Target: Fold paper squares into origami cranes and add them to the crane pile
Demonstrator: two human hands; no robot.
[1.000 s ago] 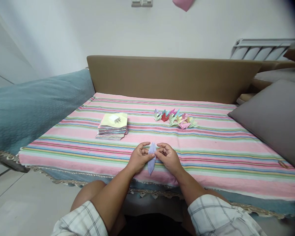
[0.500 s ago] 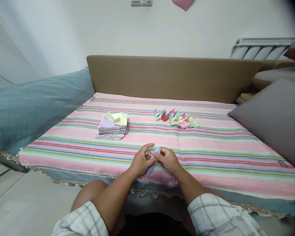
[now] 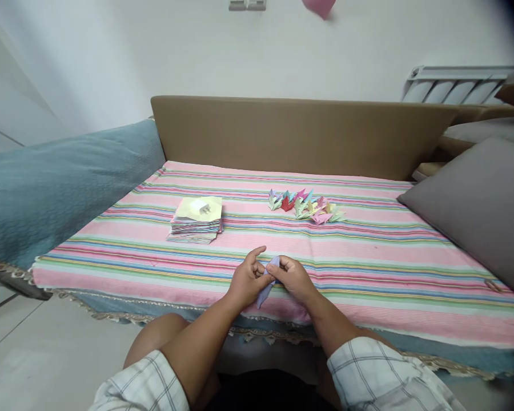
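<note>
A folded piece of lilac origami paper [image 3: 264, 295] is pinched between my two hands, tilted with its lower point toward me. My left hand [image 3: 247, 281] grips its left side between thumb and fingers, the index finger raised. My right hand [image 3: 294, 278] pinches the upper part, the thumb close to the left thumb. The fingers hide the paper's middle. Beyond my hands, to the right, lie several small folded paper cranes [image 3: 286, 202] in many colours. On the left is a stack of square paper sheets [image 3: 196, 228], with a white plug adapter [image 3: 200, 206] on its top yellow sheet.
A pink striped cloth [image 3: 240, 182] covers the sofa seat. Behind it stands the brown backrest [image 3: 282, 137]. A blue-covered armrest [image 3: 68, 171] is at the left, a grey cushion [image 3: 475, 205] at the right. A small brownish ring [image 3: 492, 285] lies near the cushion.
The lilac paper has gone from nearly upright to tilted, its top leaning right, and my hands have drawn together around it. The stack's top sheet lifted at its left side, then lay flat again.
</note>
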